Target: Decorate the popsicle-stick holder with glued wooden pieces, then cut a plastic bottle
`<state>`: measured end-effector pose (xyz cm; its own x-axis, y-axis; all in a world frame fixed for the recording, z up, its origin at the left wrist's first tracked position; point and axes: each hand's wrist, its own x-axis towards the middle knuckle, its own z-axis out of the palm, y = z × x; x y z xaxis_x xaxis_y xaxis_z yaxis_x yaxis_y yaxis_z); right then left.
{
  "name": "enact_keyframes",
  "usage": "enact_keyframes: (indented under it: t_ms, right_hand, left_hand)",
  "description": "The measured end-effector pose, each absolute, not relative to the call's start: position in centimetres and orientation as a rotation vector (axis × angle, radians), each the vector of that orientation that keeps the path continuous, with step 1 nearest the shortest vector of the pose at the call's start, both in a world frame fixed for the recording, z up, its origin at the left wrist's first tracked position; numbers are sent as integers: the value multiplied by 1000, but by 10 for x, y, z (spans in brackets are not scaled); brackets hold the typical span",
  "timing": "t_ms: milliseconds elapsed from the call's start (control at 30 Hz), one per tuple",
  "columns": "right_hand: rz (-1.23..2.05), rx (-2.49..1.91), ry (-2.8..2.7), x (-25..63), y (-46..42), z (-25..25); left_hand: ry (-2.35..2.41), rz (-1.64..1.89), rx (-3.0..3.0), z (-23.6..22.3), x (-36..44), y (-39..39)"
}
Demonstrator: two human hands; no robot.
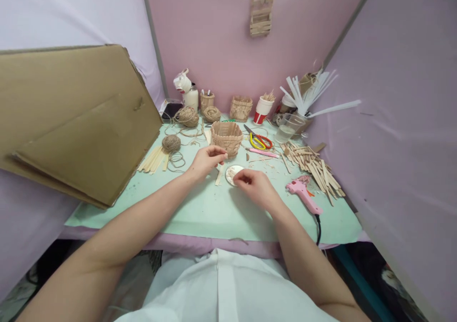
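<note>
My left hand (210,161) is in a pinch just in front of a small woven basket (227,139). A tiny pale bit shows at its fingertips, too small to name. My right hand (256,187) has its fingers drawn together over the right side of a small round white dish (230,170) with pale crumbs in it. Whatever those fingers hold, if anything, is hidden. Between the hands and below the basket, a flat pale wooden strip (218,175) lies on the green table cover (200,212).
On the right are a pink glue gun (303,194), a heap of wooden sticks (316,167), scissors (259,140) and a pink pen-like tool (263,153). Twine balls (171,143) and pale strips (154,159) lie left, beside a large cardboard sheet (82,122). Cups and a jar (191,98) line the back.
</note>
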<state>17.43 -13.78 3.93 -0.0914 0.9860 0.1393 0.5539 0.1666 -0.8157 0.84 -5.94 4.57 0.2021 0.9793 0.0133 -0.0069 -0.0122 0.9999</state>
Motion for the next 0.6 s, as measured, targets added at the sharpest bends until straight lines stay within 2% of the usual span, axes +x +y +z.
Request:
enact_keyframes:
  t_ms: [100, 267, 467, 600]
  right_hand:
    - [646, -1549, -2017, 167, -159, 39]
    - [520, -1570, -2136, 160, -169, 32]
    - [416, -1431, -1936, 185, -172, 43]
    - [251, -1523, -1714, 221, -177, 70]
  left_hand:
    - [1071, 1072, 1303, 45, 5, -56]
    - [1082, 1019, 1325, 45, 5, -57]
    - [1054, 976, 1367, 42, 4, -57]
    - [1049, 941, 1352, 40, 3, -57]
